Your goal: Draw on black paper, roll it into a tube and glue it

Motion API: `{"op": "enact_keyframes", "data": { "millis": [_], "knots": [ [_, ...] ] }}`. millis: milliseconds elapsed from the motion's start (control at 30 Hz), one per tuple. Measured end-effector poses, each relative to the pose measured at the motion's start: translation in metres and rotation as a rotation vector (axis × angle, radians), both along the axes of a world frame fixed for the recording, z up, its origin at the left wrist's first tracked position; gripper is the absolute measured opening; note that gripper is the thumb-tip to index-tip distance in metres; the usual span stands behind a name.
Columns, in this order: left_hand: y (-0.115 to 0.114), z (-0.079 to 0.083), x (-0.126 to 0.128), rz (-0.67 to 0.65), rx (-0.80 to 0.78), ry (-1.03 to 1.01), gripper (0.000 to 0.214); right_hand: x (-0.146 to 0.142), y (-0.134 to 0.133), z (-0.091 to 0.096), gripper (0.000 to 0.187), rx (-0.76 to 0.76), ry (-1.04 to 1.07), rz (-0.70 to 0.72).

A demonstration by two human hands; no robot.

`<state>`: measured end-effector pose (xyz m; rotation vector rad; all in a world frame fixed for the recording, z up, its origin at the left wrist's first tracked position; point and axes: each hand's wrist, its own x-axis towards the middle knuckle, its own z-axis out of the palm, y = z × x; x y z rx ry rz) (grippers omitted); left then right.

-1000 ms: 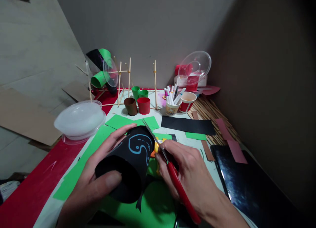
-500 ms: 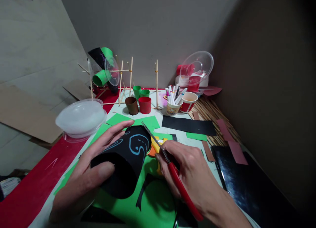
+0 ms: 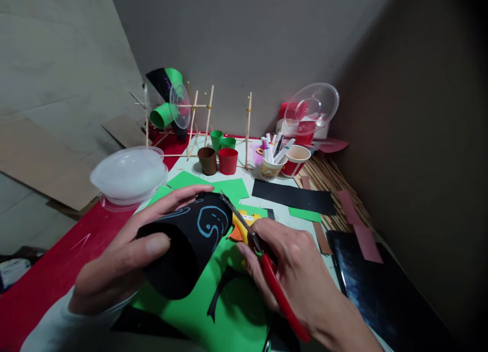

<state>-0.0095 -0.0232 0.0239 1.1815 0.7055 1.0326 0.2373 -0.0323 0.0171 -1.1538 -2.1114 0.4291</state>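
My left hand (image 3: 133,250) is wrapped round a black paper tube (image 3: 190,235) with blue swirls drawn on it. Its open end tilts toward me, and the thumb lies at that rim. In my right hand (image 3: 293,260) are scissors (image 3: 280,296) with red handles, their blades angled up and to the left. The blade tips touch or nearly touch the tube's far rim; I cannot tell whether paper lies between them. Beneath the hands lies green paper (image 3: 229,316), with a curved black paper scrap (image 3: 219,293) on it. A yellow and orange object (image 3: 242,225) is partly hidden behind the scissors.
Small paper cups in red (image 3: 227,162), brown (image 3: 208,162) and green stand farther back. Beyond are a stick frame (image 3: 248,130), a cup of markers (image 3: 272,168), plastic lids (image 3: 129,174) and wooden sticks (image 3: 324,179). A black strip (image 3: 293,195) and glossy black panel (image 3: 373,291) lie to the right.
The view has shifted slightly, so the background sits a little to the right. The tube has tipped slightly and moved left with my left hand; the scissor tips stay at its far rim.
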Motion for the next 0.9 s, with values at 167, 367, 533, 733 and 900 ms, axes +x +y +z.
{"op": "enact_keyframes", "data": {
  "millis": [167,367,533,733,900],
  "knots": [
    [-0.001,0.003,0.001,0.085,-0.025,0.091,0.072,0.0,0.002,-0.002,0.027,-0.023,0.01,0.007],
    [-0.001,0.001,0.004,0.082,0.013,0.085,0.075,0.0,0.001,-0.005,0.025,-0.014,0.037,0.014],
    [-0.003,0.013,0.004,0.076,-0.031,0.138,0.071,0.003,0.001,-0.001,0.024,-0.092,0.028,0.059],
    [0.009,0.014,-0.007,-0.002,0.035,0.185,0.069,0.002,0.001,0.001,0.031,-0.087,-0.031,0.055],
    [0.008,0.014,-0.007,0.064,0.0,0.189,0.073,0.001,0.003,0.001,0.033,-0.087,-0.061,0.059]
  ]
}}
